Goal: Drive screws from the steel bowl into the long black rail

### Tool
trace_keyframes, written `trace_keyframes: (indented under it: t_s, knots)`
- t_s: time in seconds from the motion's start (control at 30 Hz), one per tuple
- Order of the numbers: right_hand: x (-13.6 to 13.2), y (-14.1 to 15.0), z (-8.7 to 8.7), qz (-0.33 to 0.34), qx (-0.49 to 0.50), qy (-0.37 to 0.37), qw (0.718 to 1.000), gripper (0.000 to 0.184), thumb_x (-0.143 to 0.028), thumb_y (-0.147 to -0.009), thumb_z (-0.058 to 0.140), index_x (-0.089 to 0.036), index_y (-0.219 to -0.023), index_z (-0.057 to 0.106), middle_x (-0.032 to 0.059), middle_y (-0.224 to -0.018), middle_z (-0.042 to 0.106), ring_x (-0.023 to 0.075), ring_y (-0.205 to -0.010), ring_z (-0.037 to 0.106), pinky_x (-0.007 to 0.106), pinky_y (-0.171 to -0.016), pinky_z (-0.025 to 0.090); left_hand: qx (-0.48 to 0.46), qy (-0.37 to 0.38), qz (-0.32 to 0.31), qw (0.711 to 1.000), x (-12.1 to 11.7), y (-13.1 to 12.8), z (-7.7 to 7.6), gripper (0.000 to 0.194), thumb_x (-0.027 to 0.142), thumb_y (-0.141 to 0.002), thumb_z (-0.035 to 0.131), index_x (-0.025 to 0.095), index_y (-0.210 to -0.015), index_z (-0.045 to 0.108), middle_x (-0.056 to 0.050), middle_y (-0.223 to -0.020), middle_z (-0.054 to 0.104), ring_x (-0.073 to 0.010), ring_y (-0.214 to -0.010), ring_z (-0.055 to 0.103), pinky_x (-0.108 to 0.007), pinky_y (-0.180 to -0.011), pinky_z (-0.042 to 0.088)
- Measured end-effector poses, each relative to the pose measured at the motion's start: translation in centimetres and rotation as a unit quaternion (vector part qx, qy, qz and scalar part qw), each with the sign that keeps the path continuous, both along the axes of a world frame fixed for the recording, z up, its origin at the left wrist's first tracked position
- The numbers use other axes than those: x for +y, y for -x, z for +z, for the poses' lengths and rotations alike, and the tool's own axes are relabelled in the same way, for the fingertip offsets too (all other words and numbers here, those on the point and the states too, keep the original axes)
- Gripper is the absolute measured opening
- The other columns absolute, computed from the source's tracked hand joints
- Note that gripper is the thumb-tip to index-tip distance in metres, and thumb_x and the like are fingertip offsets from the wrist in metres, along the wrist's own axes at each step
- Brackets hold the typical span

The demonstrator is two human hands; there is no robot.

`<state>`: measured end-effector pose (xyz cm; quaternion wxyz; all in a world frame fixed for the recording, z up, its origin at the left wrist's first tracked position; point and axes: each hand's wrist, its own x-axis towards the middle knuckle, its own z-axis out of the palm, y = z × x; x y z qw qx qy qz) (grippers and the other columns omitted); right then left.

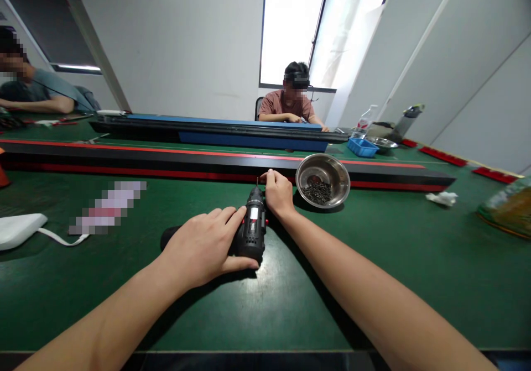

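A black cordless drill lies on its side on the green table, its bit pointing away from me toward the long black and red bar. My left hand is closed around the drill's body and grip, thumb at its rear end. Just right of the chuck, my right hand has its fingers drawn together by the bit's tip, close to the bar. Whatever those fingers may hold is hidden. Beside my right hand a steel bowl, tilted against the bar, holds many small dark screws.
A white device with a cable lies left. Behind the bar stretches a blue and black beam; a person sits beyond it, another far left. A blue basket, bottle and crumpled tissue stand or lie right.
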<state>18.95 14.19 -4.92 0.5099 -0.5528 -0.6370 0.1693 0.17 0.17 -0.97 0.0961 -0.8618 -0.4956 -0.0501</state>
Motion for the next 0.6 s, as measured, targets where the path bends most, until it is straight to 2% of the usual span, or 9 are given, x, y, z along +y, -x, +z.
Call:
trace_keyframes:
  t_s: [0.07, 0.17, 0.23, 0.3, 0.37, 0.43, 0.5, 0.6]
  knots:
    - [-2.0, -0.7, 0.4, 0.042, -0.039, -0.064, 0.996, 0.045, -0.038, -0.109, 0.038, -0.021, -0.088, 0.074, 0.0077, -0.090, 0.075, 0.0218, -0.086, 0.068, 0.033, -0.083, 0.049, -0.004, -0.005, 0.000, 1.000, -0.1, 0.1, -0.1, 0.097, 0.086, -0.086, 0.056, 0.017, -0.154, 0.053, -0.020, -0.146, 0.068, -0.0368, -0.125, 0.070, -0.048, -0.099, 0.060]
    - [-4.7, -3.5, 1.2, 0.118, -0.132, -0.182, 0.967, 0.036, -0.033, -0.108, 0.042, -0.021, -0.093, 0.072, 0.0089, -0.096, 0.072, 0.0229, -0.093, 0.067, 0.035, -0.087, 0.051, -0.005, -0.006, 0.002, 1.000, -0.1, 0.1, -0.3, 0.097, 0.085, -0.087, 0.056, 0.016, -0.155, 0.052, -0.020, -0.149, 0.067, -0.0370, -0.127, 0.069, -0.049, -0.101, 0.059]
    - [-5.5, -6.3, 2.0, 0.121, -0.183, -0.241, 0.946, 0.030, -0.031, -0.105, 0.046, -0.021, -0.097, 0.073, 0.0102, -0.099, 0.072, 0.0247, -0.097, 0.067, 0.038, -0.091, 0.052, -0.004, -0.001, 0.003, 1.000, -0.2, 0.1, -0.2, 0.097, 0.084, -0.088, 0.056, 0.015, -0.156, 0.051, -0.019, -0.150, 0.066, -0.0368, -0.127, 0.069, -0.049, -0.102, 0.059]
    - [-5.2, -9.1, 2.6, 0.062, -0.194, -0.258, 0.944, 0.030, -0.032, -0.104, 0.047, -0.022, -0.097, 0.074, 0.0097, -0.098, 0.074, 0.0259, -0.097, 0.068, 0.040, -0.093, 0.052, -0.005, 0.006, 0.006, 1.000, -0.2, 0.1, 0.0, 0.096, 0.083, -0.089, 0.055, 0.016, -0.157, 0.051, -0.019, -0.151, 0.066, -0.0365, -0.127, 0.068, -0.049, -0.102, 0.059]
    - [-4.3, -11.4, 3.1, -0.038, -0.163, -0.241, 0.956, 0.035, -0.034, -0.106, 0.044, -0.021, -0.097, 0.075, 0.0104, -0.097, 0.076, 0.0262, -0.095, 0.070, 0.040, -0.093, 0.054, -0.008, 0.013, 0.010, 1.000, -0.3, 0.0, 0.2, 0.096, 0.083, -0.089, 0.056, 0.016, -0.158, 0.050, -0.019, -0.151, 0.065, -0.0365, -0.128, 0.068, -0.049, -0.103, 0.059]
    - [-3.2, -12.7, 3.4, -0.096, -0.146, -0.192, 0.966, 0.038, -0.033, -0.106, 0.042, -0.020, -0.103, 0.077, 0.0122, -0.105, 0.079, 0.0269, -0.101, 0.073, 0.039, -0.096, 0.055, -0.011, 0.022, 0.012, 1.000, -0.3, 0.0, 0.4, 0.096, 0.082, -0.089, 0.056, 0.016, -0.159, 0.050, -0.019, -0.151, 0.065, -0.0369, -0.128, 0.068, -0.050, -0.103, 0.059]
    - [-2.4, -13.4, 3.5, -0.097, -0.156, -0.139, 0.973, 0.038, -0.030, -0.105, 0.043, -0.019, -0.114, 0.079, 0.0132, -0.116, 0.080, 0.0277, -0.111, 0.073, 0.040, -0.102, 0.055, -0.013, 0.030, 0.012, 0.999, -0.4, 0.1, 0.5, 0.096, 0.082, -0.089, 0.056, 0.016, -0.159, 0.049, -0.019, -0.151, 0.065, -0.0373, -0.128, 0.068, -0.051, -0.103, 0.059]
    - [-1.8, -13.9, 3.3, -0.050, -0.192, -0.080, 0.977, 0.039, -0.022, -0.100, 0.048, -0.018, -0.124, 0.079, 0.0116, -0.128, 0.079, 0.0274, -0.122, 0.072, 0.041, -0.114, 0.051, -0.019, 0.029, 0.009, 0.999, -0.4, 0.2, 0.4, 0.095, 0.082, -0.089, 0.056, 0.018, -0.159, 0.049, -0.019, -0.152, 0.065, -0.0371, -0.128, 0.068, -0.051, -0.102, 0.059]
